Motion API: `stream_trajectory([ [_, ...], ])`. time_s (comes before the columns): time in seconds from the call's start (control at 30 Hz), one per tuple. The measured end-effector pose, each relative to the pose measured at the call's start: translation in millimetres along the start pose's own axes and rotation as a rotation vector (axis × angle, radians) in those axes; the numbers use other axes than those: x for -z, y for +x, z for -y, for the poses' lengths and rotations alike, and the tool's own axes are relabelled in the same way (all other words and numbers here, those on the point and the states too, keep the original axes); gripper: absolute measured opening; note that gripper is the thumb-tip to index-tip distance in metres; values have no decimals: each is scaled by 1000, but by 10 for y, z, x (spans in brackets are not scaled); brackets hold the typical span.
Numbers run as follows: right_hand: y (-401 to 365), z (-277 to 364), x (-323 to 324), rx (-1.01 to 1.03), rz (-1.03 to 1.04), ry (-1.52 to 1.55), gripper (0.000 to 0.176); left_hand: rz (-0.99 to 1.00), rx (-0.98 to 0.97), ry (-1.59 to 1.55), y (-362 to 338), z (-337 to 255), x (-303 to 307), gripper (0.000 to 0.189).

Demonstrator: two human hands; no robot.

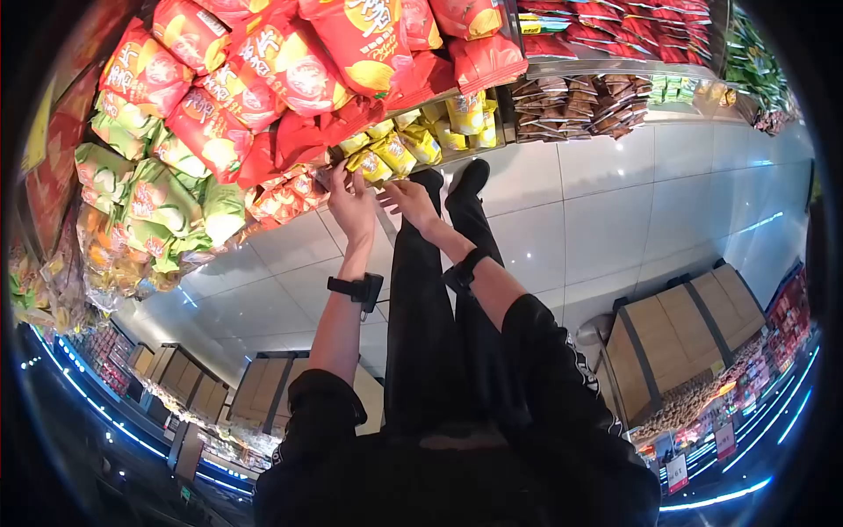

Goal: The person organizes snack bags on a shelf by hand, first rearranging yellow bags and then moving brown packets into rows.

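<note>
My left hand point(350, 207) reaches up to the shelf edge, its fingers apart and slightly bent. The fingertips are at the border between small orange-red snack packets point(288, 195) and yellow snack packets point(395, 155); whether they touch a packet is hard to tell. Just to the right is my right hand point(411, 205), fingers stretched toward the left one and below the yellow packets. Nothing shows in it. Black bands circle both wrists. Large red potato chip bags point(294, 66) are heaped above my hands, with green chip bags point(162, 198) to the left.
Brown packets point(580, 104) fill a lower shelf section to the right, under red packets point(615, 31). Pale floor tiles point(606, 206) stretch below the shelf. Wooden display stands point(685, 329) rise behind me on the right, and more wooden stands point(263, 391) on the left.
</note>
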State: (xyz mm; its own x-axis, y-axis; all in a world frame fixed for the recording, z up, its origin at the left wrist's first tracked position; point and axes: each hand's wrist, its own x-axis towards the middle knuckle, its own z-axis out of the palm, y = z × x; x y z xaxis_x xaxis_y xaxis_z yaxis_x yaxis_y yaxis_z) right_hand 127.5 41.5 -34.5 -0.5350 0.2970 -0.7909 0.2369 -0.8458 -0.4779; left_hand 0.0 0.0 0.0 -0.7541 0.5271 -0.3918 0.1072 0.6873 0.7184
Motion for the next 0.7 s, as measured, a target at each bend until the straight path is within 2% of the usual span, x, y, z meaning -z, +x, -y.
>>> stream_trajectory([
  [0.07,-51,135,-69,-25,24,52,44,-50,-184,130,40,-63,64,32],
  [0.1,-104,-6,103,-52,8,47,44,-35,-157,125,-70,57,-116,32],
  [0.17,-53,9,26,-48,11,185,42,-178,-404,408,18,68,-46,28],
  [0.2,-19,-9,31,-46,27,272,41,-179,-406,414,35,35,-36,28],
  [0.27,26,-70,21,-38,45,311,42,-118,-266,233,6,-21,-52,30],
  [0.37,-4,-42,5,-27,44,328,39,-197,-265,126,30,56,-109,34],
  [0.43,-37,-39,5,2,19,341,36,-196,-273,161,23,45,-133,34],
  [0.5,-54,-100,54,23,-16,286,33,-192,-258,54,-25,49,-175,29],
  [0.57,-120,-90,160,307,-288,-553,33,-199,-241,36,-60,83,-189,27],
  [0.6,-177,-74,167,471,-407,-554,29,-203,-285,93,-79,121,-209,28],
  [0.63,-197,-30,191,471,-407,-563,29,-207,-332,149,-80,145,-230,28],
  [0.7,-230,47,223,535,-559,-472,27,-228,-357,191,-87,147,-245,30],
])
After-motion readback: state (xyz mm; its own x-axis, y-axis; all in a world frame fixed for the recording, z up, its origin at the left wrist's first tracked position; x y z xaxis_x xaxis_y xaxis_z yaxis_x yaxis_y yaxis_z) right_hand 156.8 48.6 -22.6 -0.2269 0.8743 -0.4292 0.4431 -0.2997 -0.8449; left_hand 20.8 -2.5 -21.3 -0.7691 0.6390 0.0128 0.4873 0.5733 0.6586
